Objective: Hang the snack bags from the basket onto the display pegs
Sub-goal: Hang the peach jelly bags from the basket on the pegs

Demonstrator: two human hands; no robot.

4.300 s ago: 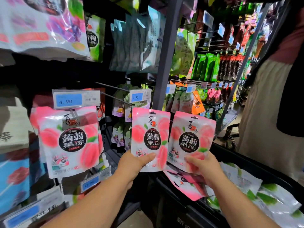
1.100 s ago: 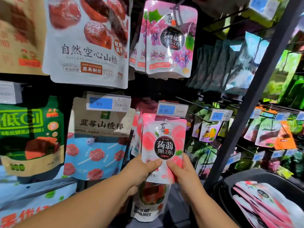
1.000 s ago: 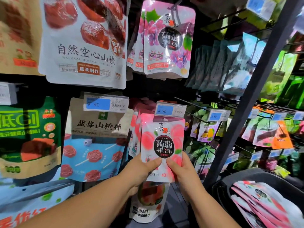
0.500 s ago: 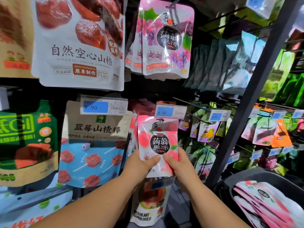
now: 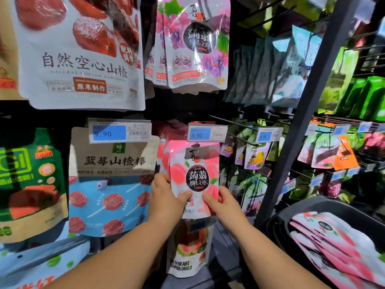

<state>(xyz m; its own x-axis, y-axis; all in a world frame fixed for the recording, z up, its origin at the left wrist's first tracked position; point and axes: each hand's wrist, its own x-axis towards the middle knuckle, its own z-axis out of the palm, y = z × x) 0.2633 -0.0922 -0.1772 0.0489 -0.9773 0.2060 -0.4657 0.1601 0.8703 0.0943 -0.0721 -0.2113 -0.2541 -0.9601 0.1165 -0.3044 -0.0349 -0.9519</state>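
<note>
At the far left hangs a green bag [image 5: 27,180], with a large white hawthorn bag [image 5: 83,55] above and to its right. Next along the lower row is a blue bag [image 5: 112,184] printed with red rose lollipops, under a 9.90 tag [image 5: 119,131].

Just right of the blue bag, the left hand [image 5: 166,197] grips the peach bag [image 5: 194,176] at its lower left corner. The thumb is pressed flat on the front and the fingers are curled round the left edge to the back. The peach bag is upright and faces the camera, between the two hands. Its top edge touches the underside of the 4.90 tag [image 5: 206,133]. The tag covers that edge, so whether the bag already hangs cannot be told. More pink bags of the same kind show just behind it on its left.

Grape bags [image 5: 195,44] hang in the row above, and a guava bag [image 5: 189,251] hangs below, partly covered by the peach bag's bottom edge.

The right hand [image 5: 223,203] pinches the lower right corner the same way, thumb on the front and fingers behind. The two thumbs nearly meet on the bag's face.

Further right a grey post [image 5: 302,113] slants up through the shelving. At the lower right stands the black basket [image 5: 312,207], well apart from both hands, with a pile of pink bags [image 5: 337,240] lying flat in it.
</note>
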